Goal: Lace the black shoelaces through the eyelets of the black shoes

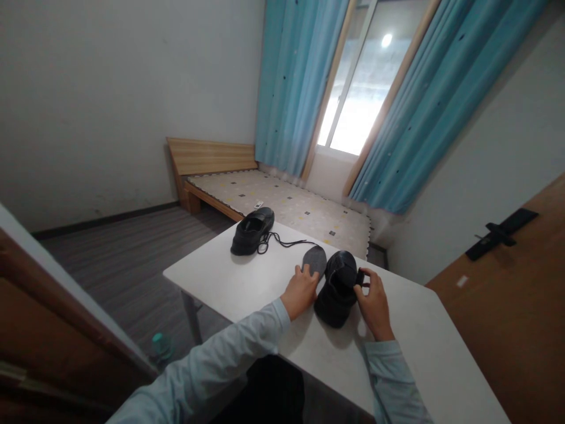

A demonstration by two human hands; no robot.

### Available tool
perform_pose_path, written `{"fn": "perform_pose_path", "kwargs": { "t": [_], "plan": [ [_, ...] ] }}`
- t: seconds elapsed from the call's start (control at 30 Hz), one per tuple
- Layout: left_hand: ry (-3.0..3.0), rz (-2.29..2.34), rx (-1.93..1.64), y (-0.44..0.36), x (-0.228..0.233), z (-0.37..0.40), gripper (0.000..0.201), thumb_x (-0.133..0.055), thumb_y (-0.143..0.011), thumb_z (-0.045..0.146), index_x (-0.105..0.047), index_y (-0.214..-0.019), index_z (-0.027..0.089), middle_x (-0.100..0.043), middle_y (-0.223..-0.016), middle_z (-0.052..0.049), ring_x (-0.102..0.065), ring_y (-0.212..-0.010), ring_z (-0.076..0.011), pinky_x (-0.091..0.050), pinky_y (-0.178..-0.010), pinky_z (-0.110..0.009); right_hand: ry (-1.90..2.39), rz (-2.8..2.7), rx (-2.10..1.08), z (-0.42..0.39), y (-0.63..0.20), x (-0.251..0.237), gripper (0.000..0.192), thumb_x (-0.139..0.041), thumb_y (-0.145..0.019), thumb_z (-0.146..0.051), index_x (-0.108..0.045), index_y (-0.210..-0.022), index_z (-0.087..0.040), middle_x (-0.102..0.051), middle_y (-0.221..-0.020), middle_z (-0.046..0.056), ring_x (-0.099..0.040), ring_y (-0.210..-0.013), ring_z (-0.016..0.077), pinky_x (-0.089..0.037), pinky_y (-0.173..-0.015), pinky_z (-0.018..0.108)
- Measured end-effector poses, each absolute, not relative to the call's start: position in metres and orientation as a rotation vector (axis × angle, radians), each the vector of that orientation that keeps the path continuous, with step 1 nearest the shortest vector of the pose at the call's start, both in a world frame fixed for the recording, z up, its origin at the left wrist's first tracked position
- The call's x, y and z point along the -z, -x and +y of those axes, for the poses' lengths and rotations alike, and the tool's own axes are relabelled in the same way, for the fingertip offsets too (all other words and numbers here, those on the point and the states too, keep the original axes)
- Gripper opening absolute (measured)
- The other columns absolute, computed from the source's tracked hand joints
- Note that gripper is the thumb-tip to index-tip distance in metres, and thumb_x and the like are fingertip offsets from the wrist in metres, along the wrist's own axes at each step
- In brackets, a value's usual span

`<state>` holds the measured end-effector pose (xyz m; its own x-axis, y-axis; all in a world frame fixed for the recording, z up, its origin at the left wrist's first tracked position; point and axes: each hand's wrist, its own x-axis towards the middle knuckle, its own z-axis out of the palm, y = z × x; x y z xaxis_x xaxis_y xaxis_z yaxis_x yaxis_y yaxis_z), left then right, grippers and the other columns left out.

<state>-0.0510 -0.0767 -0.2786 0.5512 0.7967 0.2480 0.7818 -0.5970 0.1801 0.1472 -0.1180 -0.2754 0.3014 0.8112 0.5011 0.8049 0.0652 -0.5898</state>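
Note:
A dark grey insole (314,259) lies on the white table, and my left hand (301,290) has its fingers closed over the near end of it. Just right of the insole stands a black shoe (335,303), its opening facing up and its heel towards me. My right hand (374,301) is at the right side of this shoe, thumb and fingers pinching a small black flap that appears to be part of it. Farther left on the table, a second black shoe (252,232) sits upright. Beside it a black shoelace (286,242) trails loosely towards the insole.
The white table (212,277) has its left corner and front edge near me. Behind it is a bed (300,203) with a patterned mattress, below a window with blue curtains (300,76). A wooden door (507,294) stands at right. A bottle (162,344) is on the floor at left.

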Motion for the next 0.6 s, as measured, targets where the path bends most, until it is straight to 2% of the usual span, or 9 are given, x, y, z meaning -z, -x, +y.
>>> {"fn": "perform_pose_path", "kwargs": {
  "t": [0.17,0.27,0.43,0.53,0.6],
  "plan": [
    [-2.723,1.337,-0.353,0.056,0.283,-0.077,0.029,-0.055,-0.079,0.029,-0.057,-0.104,0.014,-0.058,-0.1,-0.017,-0.051,-0.101,-0.0319,-0.047,-0.076,-0.042,1.757,-1.467,0.045,-0.12,-0.146,0.273,0.037,-0.049,-0.073,-0.032,-0.049,-0.109,-0.021,-0.054,-0.11,0.009,-0.057,-0.082,0.0235,-0.047,-0.071,0.038],
    [-2.765,1.269,-0.324,0.058,0.284,-0.076,0.028,-0.052,-0.081,0.03,-0.058,-0.104,0.016,-0.059,-0.099,-0.016,-0.052,-0.1,-0.0322,-0.048,-0.075,-0.042,1.757,-1.446,0.042,-0.12,-0.149,0.274,0.037,-0.048,-0.072,-0.03,-0.049,-0.107,-0.021,-0.054,-0.109,0.009,-0.058,-0.083,0.0239,-0.046,-0.065,0.035],
    [-2.813,1.044,-0.163,0.064,0.274,-0.067,0.03,-0.04,-0.088,0.029,-0.059,-0.109,0.019,-0.062,-0.101,-0.014,-0.058,-0.095,-0.0289,-0.049,-0.074,-0.041,1.733,-1.425,0.069,-0.12,-0.15,0.275,0.035,-0.047,-0.071,-0.029,-0.05,-0.105,-0.02,-0.055,-0.104,0.009,-0.057,-0.079,0.0226,-0.046,-0.069,0.036],
    [-2.807,0.919,-0.077,0.068,0.262,-0.051,0.026,-0.045,-0.086,0.028,-0.063,-0.104,0.022,-0.067,-0.097,-0.007,-0.062,-0.086,-0.0225,-0.049,-0.074,-0.032,1.734,-1.429,0.053,-0.12,-0.15,0.274,0.035,-0.047,-0.071,-0.028,-0.049,-0.105,-0.02,-0.055,-0.105,0.009,-0.057,-0.08,0.0226,-0.046,-0.07,0.037],
    [-2.798,0.942,-0.113,0.072,0.255,-0.037,0.023,-0.048,-0.085,0.025,-0.065,-0.101,0.021,-0.068,-0.096,-0.006,-0.062,-0.088,-0.0208,-0.047,-0.077,-0.028,1.74,-1.432,0.036,-0.121,-0.149,0.274,0.035,-0.047,-0.072,-0.028,-0.049,-0.105,-0.019,-0.055,-0.106,0.009,-0.057,-0.081,0.0228,-0.046,-0.07,0.037]
  ]
}}
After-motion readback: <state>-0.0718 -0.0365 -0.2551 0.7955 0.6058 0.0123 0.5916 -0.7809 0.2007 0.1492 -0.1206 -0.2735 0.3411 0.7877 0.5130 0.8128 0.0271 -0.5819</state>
